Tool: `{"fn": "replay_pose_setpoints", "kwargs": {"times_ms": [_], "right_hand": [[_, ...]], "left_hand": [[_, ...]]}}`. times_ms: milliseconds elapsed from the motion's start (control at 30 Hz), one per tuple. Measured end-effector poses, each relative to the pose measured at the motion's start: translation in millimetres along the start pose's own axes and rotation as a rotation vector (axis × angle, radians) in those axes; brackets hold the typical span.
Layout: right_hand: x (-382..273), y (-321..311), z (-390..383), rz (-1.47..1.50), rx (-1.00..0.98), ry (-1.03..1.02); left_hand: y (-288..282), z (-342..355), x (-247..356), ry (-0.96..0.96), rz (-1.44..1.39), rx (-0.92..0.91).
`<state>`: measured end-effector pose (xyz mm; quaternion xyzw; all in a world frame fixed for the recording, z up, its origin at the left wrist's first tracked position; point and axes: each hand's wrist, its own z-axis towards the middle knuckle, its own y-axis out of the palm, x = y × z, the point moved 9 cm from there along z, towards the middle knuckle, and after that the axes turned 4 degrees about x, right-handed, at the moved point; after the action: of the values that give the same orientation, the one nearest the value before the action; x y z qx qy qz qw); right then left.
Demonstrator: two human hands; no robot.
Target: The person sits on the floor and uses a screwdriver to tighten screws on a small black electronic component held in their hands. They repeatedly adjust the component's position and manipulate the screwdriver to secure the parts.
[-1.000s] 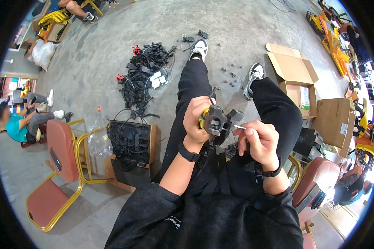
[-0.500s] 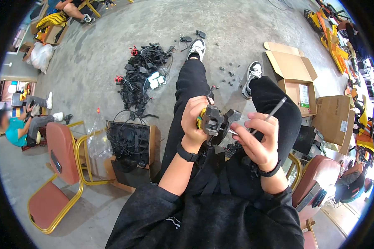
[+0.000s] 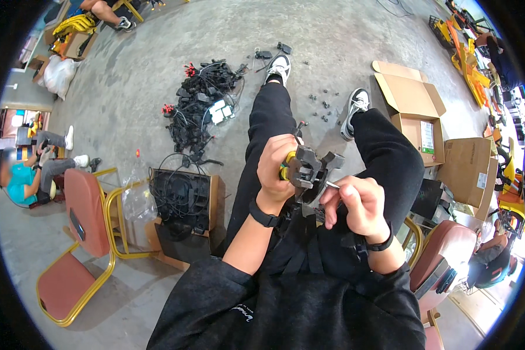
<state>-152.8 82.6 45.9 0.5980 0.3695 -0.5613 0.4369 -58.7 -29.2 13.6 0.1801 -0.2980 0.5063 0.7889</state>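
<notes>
My left hand (image 3: 276, 166) is wrapped round a black clamp-like part (image 3: 309, 169) with two chunky jaws, held up over my lap. A yellow piece (image 3: 285, 166) shows between that hand and the part, and a small red-tipped stub (image 3: 301, 125) sticks up beyond the fingers. In my closed right hand (image 3: 360, 204) is a thin metal rod-like tool (image 3: 332, 184). Its shiny end points at the right side of the black part; whether it touches cannot be made out. The rest of the tool is hidden by the fingers.
On the floor ahead lies a heap of black cabled parts (image 3: 201, 99). Small black pieces (image 3: 325, 105) are scattered between my feet. An open cardboard box (image 3: 411, 111) lies at right, a box of cables (image 3: 184, 201) at left. Chairs (image 3: 87, 204) flank me; a person (image 3: 20, 181) sits far left.
The tool has swung in my right hand, so its long grey end no longer shows above the fingers. The right hand has turned and lowered slightly; the left hand keeps its hold.
</notes>
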Motion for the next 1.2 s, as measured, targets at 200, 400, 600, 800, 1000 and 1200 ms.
{"fn": "replay_pose_setpoints", "kwargs": {"times_ms": [200, 400, 600, 800, 1000, 1200], "right_hand": [[29.9, 13.4, 1.4, 0.503, -0.111, 0.456], [-6.0, -10.2, 2.4, -0.206, 0.162, -0.196], [-28.8, -12.1, 2.5, -0.528, 0.219, -0.406], [-56.8, -2.6, -10.8, -0.911, 0.316, -0.782], [-65.1, 0.5, -18.0, -1.023, 0.314, -0.871], [-58.4, 0.1, -13.2, -0.931, 0.277, -0.819]], "left_hand": [[1.0, 3.1, 2.9, 0.015, -0.033, -0.004], [-2.1, -2.0, -1.0, -0.007, 0.025, 0.029], [-0.1, -5.8, -7.0, -0.056, 0.017, 0.020], [2.4, -5.1, -6.8, -0.080, 0.049, -0.006], [5.5, -4.0, -5.8, -0.101, 0.020, -0.029], [4.9, -4.1, -3.5, -0.104, 0.012, 0.012]]}}
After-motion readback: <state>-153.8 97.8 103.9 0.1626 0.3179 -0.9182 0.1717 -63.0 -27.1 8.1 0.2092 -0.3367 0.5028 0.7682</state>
